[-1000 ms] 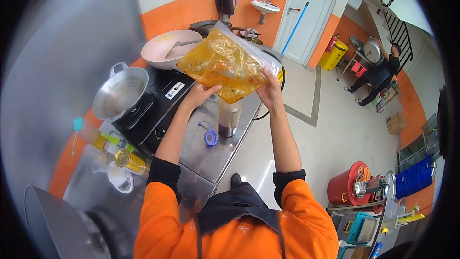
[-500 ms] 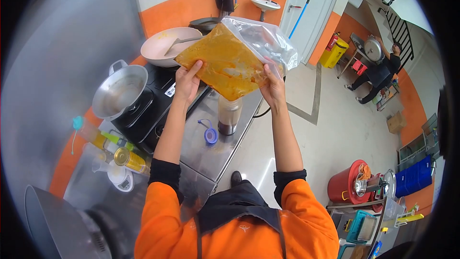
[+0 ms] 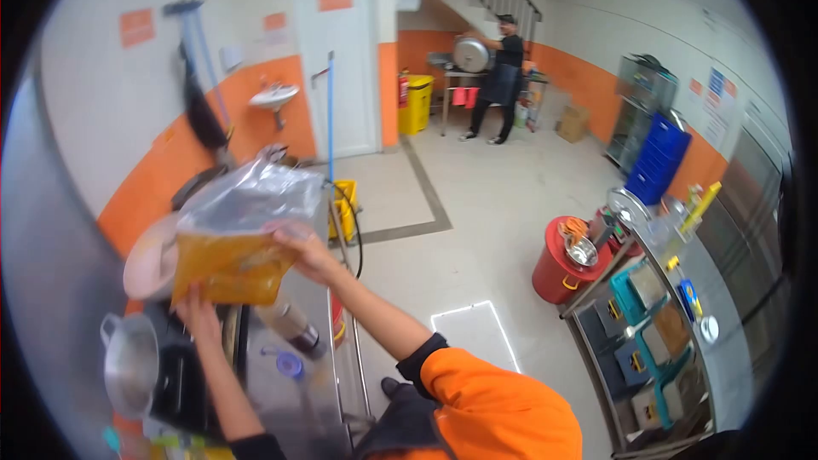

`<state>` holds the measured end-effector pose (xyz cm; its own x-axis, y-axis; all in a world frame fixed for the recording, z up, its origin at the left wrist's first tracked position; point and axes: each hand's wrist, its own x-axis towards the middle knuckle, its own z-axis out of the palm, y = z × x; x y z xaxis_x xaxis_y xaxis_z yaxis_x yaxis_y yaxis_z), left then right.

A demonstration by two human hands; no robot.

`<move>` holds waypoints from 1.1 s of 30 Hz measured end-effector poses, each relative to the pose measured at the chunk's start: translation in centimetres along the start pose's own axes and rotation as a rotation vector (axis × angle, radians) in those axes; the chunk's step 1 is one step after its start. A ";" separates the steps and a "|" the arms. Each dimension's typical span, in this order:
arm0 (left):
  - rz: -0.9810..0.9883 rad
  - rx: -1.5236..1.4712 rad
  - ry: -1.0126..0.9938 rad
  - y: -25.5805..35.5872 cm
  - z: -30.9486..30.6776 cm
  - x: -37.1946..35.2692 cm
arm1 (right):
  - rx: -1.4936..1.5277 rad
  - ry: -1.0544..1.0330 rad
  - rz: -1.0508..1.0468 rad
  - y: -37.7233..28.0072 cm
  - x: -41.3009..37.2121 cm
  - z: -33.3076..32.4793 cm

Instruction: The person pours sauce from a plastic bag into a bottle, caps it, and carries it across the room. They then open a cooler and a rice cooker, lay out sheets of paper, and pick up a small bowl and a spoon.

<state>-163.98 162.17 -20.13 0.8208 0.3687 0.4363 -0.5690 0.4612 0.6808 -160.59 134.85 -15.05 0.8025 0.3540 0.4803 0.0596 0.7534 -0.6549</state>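
Observation:
A clear plastic bag with orange-brown sauce in its lower part is held up between my two hands. My left hand grips its lower left edge, and my right hand pinches the right side near the top of the sauce. The bag's upper, clear part stands up loosely. Below it, a clear bottle with a dark bottom stands on the steel counter. A blue-purple cap lies on the counter beside the bottle. Behind the bag is a pale pink pan, partly hidden.
A metal pot sits on the black stove at left. Across the floor stand a red bin and a steel table with trays below. A co-worker handles a large round metal vessel at the back.
The view has swung right and up, so the bag and my hands now appear lower left. The bag hangs more upright, its clear part on top. Both hands keep their hold.

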 end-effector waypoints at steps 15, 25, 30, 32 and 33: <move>-0.037 -0.026 -0.054 1.4 2.1 -1.2 | 0.103 -0.010 0.005 -0.4 -0.6 0.1; -0.046 0.000 -0.068 1.4 2.6 -1.6 | 0.112 -0.001 0.015 0.1 -0.5 0.1; -0.123 -0.121 -0.081 -0.9 2.3 -2.4 | -0.026 0.089 -0.017 1.3 -0.1 -0.4; -0.173 -0.068 -0.072 -2.1 2.8 -3.2 | 0.025 0.109 0.038 0.6 0.0 0.4; -0.178 -0.013 -0.053 -2.5 3.0 -3.4 | 0.043 0.071 0.059 0.9 0.2 -0.2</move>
<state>-165.21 157.33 -21.51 0.9099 0.2372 0.3403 -0.4148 0.5260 0.7424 -160.25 135.55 -15.66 0.8438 0.3593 0.3986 -0.0131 0.7563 -0.6541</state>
